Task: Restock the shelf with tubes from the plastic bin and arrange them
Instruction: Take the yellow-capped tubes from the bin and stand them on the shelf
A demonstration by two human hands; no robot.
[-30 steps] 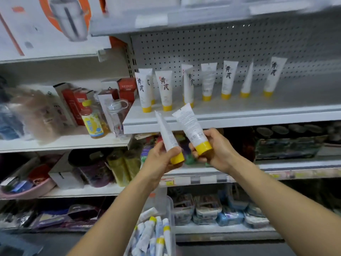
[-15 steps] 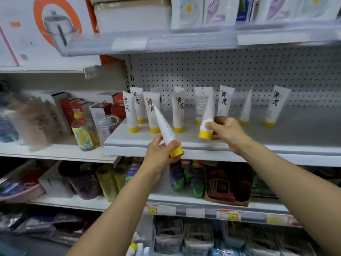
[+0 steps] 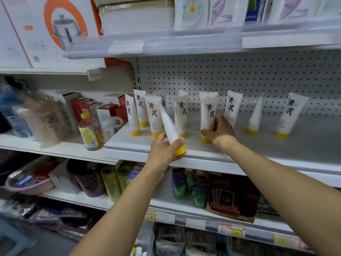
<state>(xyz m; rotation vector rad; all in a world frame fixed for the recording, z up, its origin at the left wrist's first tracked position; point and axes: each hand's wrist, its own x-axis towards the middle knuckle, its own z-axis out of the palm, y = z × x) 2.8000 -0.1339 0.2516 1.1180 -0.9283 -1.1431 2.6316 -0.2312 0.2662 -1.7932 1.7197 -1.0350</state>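
- Nearest, at the bottom edge, only a corner of the clear plastic bin [image 3: 147, 241] shows. The tubes left in it are barely visible.
- The left hand [image 3: 163, 150] is clenched round a white plastic tube with a yellow cap [image 3: 171, 128], gripping it low by the cap. The tube tilts up and to the left, in front of the lip of the white metal shelf [image 3: 203, 161], not yet on it.
- Further in, the right hand [image 3: 220, 131] has its fingers and thumb wrapped round the lower body of a second white tube printed with black characters [image 3: 209, 111]. This one is upright, cap down, and seems to be resting on the shelf board.
- The step in hand looks like seating this second tube in the front row. Next, the right hand should let go without tipping it, then the left-hand tube needs turning cap-down and label forward.
- Behind stand the other stocked tubes [image 3: 154, 115], crowded on the left and sparse to the right. One narrow tube [image 3: 255, 115] sits edge-on and will likely want turning to face out.
- The white pegboard backing [image 3: 239, 76] closes off the rear.
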